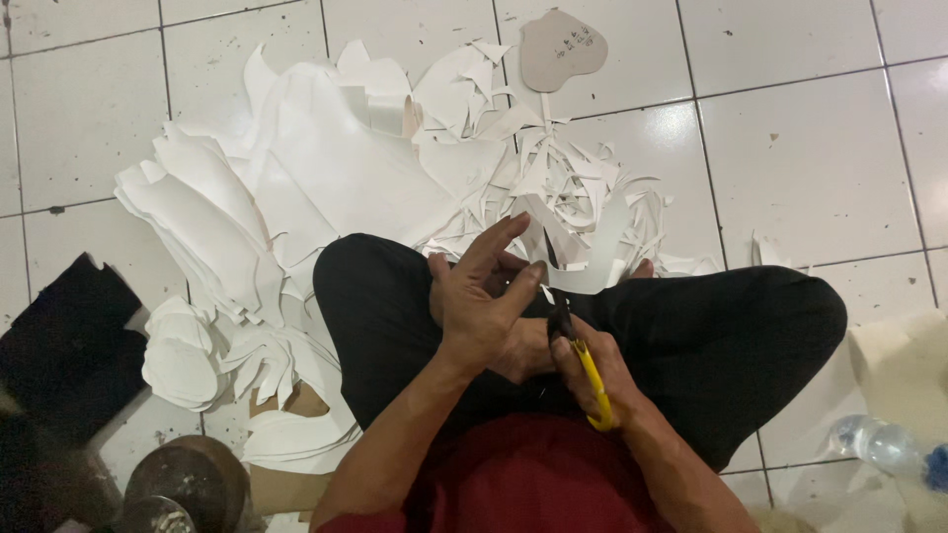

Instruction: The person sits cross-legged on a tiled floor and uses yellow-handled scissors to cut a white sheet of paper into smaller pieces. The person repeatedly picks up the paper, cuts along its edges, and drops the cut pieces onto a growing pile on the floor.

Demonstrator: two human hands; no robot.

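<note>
While smooth white sheet cut-outs [212, 237] pile on the glossy tiled floor [810, 148] at nine o'clock, I see my left hand [484, 306] pinching a curved white strip [592, 262], fingers partly spread. My right hand [592, 380] is closed around yellow-handled scissors [583, 360], blades mostly hidden. A heart-shaped cardboard template [561, 49] lies at twelve o'clock.

The left hand [484, 306] hides most of the scissors' blades [559, 314]; the plastic bottle [889, 449] runs off the right edge, blurred.
</note>
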